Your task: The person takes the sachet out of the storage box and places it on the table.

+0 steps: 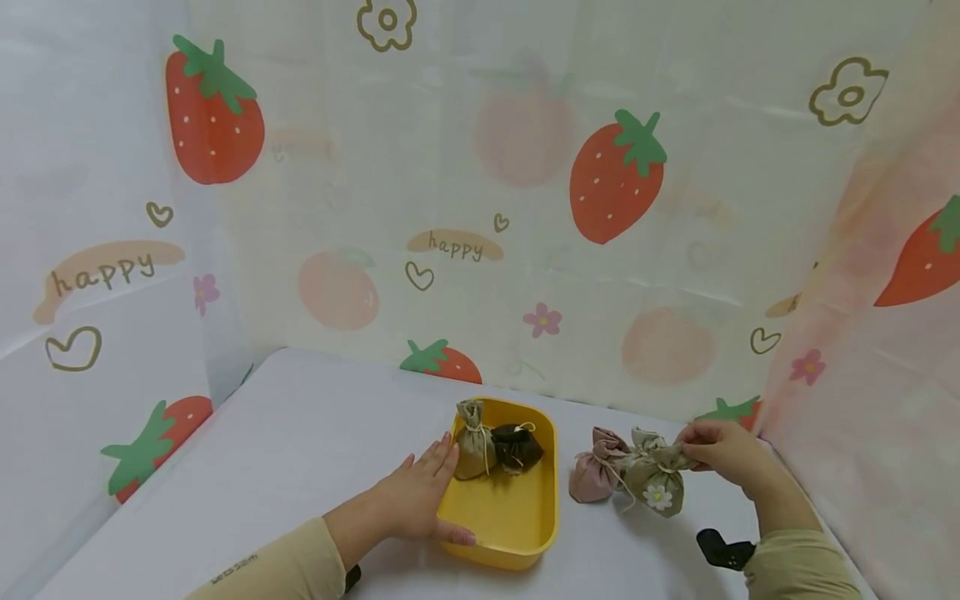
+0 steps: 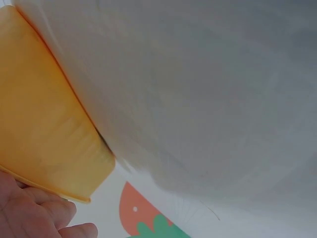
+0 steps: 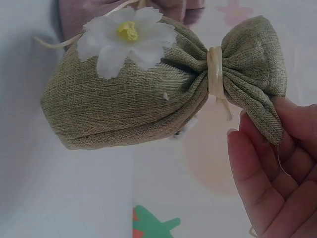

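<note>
Watching from here, right hand [image 1: 723,454] is pinching flower pouch [image 1: 647,479] by just its top, right of the tub [image 1: 502,521], left hand [image 1: 416,498] is resting straight-fingered against tub, so slipping cloth is risking a drop onto the tabletop [image 1: 337,425].

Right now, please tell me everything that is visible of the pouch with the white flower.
The pouch is plump, of grey-green, coarsely woven cloth. A white flower with a yellow centre sits on its side. A pale cord cinches the neck; beyond it the gathered top flares, a loose thread trailing from its edge. The right grip pinches that top, holding the pouch tilted. It is right of the yellow tray, beside the pink pouch; whether it touches that or the table is unclear.
</note>
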`<state>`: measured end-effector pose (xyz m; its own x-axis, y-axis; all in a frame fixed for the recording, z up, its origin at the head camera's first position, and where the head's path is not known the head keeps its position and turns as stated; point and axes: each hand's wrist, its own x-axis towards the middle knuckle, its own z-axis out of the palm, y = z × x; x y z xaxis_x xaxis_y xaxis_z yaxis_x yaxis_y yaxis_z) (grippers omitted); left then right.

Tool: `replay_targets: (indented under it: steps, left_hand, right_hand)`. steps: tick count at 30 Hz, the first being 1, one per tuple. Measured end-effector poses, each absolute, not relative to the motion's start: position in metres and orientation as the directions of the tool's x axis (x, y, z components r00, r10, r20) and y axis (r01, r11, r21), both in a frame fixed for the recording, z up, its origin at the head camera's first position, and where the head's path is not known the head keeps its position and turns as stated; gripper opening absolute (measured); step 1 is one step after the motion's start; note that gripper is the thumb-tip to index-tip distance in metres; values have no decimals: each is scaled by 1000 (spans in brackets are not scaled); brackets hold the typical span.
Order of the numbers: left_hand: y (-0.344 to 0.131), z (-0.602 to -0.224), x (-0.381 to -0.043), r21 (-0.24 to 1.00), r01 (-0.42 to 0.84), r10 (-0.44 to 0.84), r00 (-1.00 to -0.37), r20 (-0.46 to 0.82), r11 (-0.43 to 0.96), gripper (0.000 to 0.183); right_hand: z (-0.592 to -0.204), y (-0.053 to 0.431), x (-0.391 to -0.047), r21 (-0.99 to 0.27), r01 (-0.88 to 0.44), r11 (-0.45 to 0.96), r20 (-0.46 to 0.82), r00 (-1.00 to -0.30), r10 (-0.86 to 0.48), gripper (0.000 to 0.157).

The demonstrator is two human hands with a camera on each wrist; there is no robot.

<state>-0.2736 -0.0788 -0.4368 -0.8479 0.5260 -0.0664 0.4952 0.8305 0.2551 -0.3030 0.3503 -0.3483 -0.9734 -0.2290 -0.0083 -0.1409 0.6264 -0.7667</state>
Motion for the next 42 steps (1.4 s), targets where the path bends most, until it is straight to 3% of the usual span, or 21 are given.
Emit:
replay_targets:
  steps: [20, 26, 42]
  left_hand:
    - [-79, -431, -271, 263, 490, 524, -848, -76, 831, 119]
    - [-78, -431, -272, 263, 487, 522, -849, -78, 833, 120]
    - [-78, -433, -271, 271, 492, 526, -848, -65, 828, 120]
  right_hand:
    - [-389, 344, -309, -811, 65, 581, -114, -992, -48, 16]
    - [-389, 343, -309, -822, 87, 562, -131, -991, -39, 17]
    - [-375, 349, -309, -792, 30, 609, -92, -993, -70, 39]
